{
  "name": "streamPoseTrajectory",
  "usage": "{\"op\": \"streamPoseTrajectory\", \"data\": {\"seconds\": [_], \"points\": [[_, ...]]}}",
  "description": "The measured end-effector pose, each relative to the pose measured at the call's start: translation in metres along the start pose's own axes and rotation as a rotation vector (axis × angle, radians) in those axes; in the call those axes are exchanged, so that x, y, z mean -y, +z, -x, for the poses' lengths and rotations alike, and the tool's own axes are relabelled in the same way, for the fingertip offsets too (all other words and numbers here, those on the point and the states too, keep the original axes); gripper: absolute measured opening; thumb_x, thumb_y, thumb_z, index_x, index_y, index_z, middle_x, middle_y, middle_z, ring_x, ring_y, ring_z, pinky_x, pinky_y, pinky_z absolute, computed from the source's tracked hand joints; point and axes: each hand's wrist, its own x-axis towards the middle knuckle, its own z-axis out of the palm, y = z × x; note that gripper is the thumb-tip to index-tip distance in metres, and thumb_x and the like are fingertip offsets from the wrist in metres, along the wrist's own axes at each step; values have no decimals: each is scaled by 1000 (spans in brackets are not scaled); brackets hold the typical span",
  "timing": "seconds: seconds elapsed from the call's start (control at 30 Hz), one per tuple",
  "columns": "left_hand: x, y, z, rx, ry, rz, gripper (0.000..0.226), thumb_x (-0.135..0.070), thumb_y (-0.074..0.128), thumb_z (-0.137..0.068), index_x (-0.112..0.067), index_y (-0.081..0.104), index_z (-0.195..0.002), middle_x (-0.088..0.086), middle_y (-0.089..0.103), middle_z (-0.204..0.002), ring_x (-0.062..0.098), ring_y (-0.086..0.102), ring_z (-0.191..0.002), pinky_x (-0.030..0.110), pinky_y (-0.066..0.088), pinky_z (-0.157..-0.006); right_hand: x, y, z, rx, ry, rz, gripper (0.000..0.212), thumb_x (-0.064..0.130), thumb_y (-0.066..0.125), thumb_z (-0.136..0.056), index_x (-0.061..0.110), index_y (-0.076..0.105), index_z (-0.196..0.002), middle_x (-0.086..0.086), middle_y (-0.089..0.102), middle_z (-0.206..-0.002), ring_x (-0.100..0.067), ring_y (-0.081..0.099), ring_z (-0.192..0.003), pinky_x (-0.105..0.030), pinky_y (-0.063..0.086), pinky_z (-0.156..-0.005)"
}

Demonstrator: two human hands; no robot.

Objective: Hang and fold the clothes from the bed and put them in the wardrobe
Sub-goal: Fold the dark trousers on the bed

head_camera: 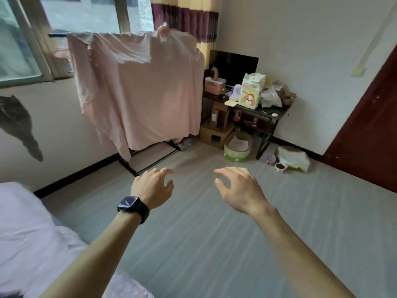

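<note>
- now, reaching forward over the grey floor [204, 233] with both arms, palms down.
- left hand [151, 188]: fingers loosely curled and spread, holding nothing; black watch [131, 204] on the wrist, thin ring [163, 170] on one finger.
- right hand [238, 187]: likewise relaxed and spread, gripping nothing, apart from the left.
- bed [25, 233] at lower left, beside the left forearm, covered in pale pink bedding; blurred, so cannot tell any clothes apart on it.
- straight ahead, beyond the hands: pink sheet [146, 93] draped over a black rack [137, 162], hanging nearly to the floor.
- above and left of the sheet, a window [64, 22]; striped curtain [184, 18] to its right.
- right of the rack, in the corner: dark table [270, 117] piled with clutter, among it a box [250, 91] with a cartoon dog.
- cardboard boxes [217, 130] under the table's left end; round green pet bed [237, 147] on the floor just in front.
- two small bowls [281, 167] on the floor right of the table leg, beside a white bundle [294, 158].
- dark red door [369, 130] at far right.
</note>
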Motion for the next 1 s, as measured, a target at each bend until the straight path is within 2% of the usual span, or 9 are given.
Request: {"op": "streamPoseTrajectory", "data": {"seconds": [0.27, 0.53, 0.73, 0.87, 1.0], "points": [[109, 4, -54, -62, -359, -55, 41, -45, 48, -92, -39, 56, -132, -7, 64, -127, 20, 59, -116, 35, 47, -89, 53, 85, -164, 180, -301, -60, 37, 47, 49, -99, 40, 58, -134, 17, 57, -136, -13, 41, -133, -37, 38, -108], [252, 1, -91, -30, -711, -53, 44, -44, 47, -94, -39, 51, -137, -6, 62, -131, 21, 58, -119, 35, 49, -92, 169, 192, -308, 332, -532, -139, 33, 44, 53, -98, 39, 62, -130, 17, 60, -133, -14, 43, -132, -36, 38, -109], [364, -18, -82, -68, -1013, -33, 43, -37, 46, -94, -35, 54, -136, -4, 62, -134, 20, 55, -125, 39, 45, -101, 288, 272, -390, 498, -751, -176, 35, 47, 52, -98, 40, 60, -132, 17, 58, -136, -15, 42, -134, -38, 37, -110], [420, -20, -77, -100, -1190, -55, 43, -40, 45, -94, -38, 54, -136, -9, 60, -136, 17, 55, -125, 34, 44, -99, 358, 321, -431, 607, -901, -167, 37, 47, 49, -99, 41, 57, -135, 18, 55, -139, -14, 39, -135, -39, 36, -112], [469, -23, -70, -108, -1401, -75, 45, -42, 44, -94, -38, 52, -138, -8, 59, -137, 19, 54, -125, 36, 42, -99, 442, 376, -469, 695, -1092, -181, 39, 47, 49, -100, 39, 56, -137, 15, 55, -141, -17, 39, -136, -41, 36, -112]]}}
